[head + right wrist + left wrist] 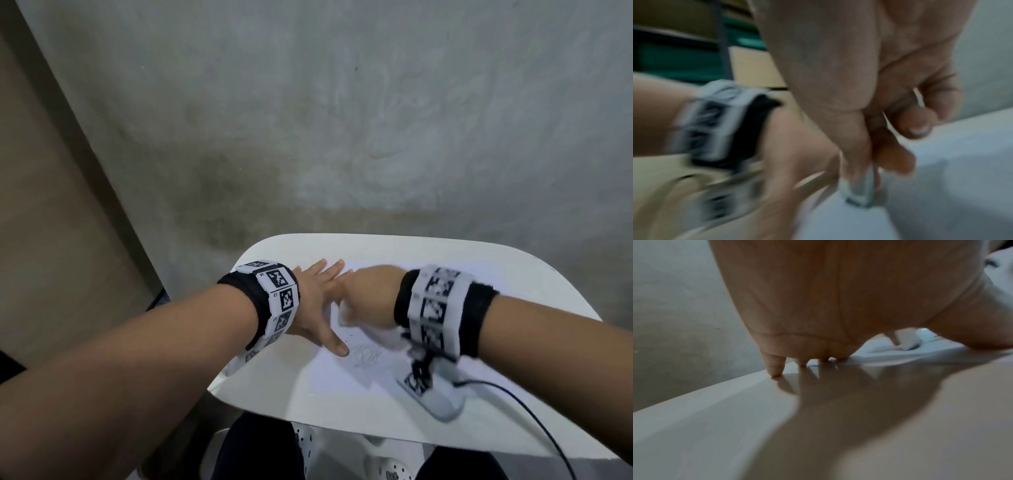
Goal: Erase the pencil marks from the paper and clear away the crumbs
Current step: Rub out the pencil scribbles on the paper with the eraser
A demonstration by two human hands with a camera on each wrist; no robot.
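The white rounded-corner table (445,260) carries everything. The white sheet of paper (342,373) lies flat on its left half, running from the far edge area back toward the near edge.

Your left hand (317,301) is spread wide and flat, holding nothing. Its fingertips (774,369) press down at the sheet's far-left corner and the thumb reaches toward the scribble. Keep that hand planted and put the weight through the fingertips so the sheet can't slide or buckle.

Your right hand (370,298) is motion-blurred and sits just beside the left one, at the far part of the sheet. It pinches a small white block eraser (859,193) between thumb and fingers, with the lower end poking out toward the paper. Whether it touches the paper can't be told from the blur.

The grey pencil scribble (366,356) sits mid-sheet on the near side of both hands, just off your left thumb tip, and it looks not yet rubbed out. Judgement: erasing is under way and that patch is left to do.

- Bring the eraser down to the scribble.
- Use short strokes, rubbing away from the pinned corner and not toward it, or the paper may crease.
- Use moderate pressure, since thin paper could tear.

A few dark specks (875,345) lie on the sheet near the eraser, likely crumbs. Sweep them off the table edge last. Mind the black cable (534,411) at the near right corner.
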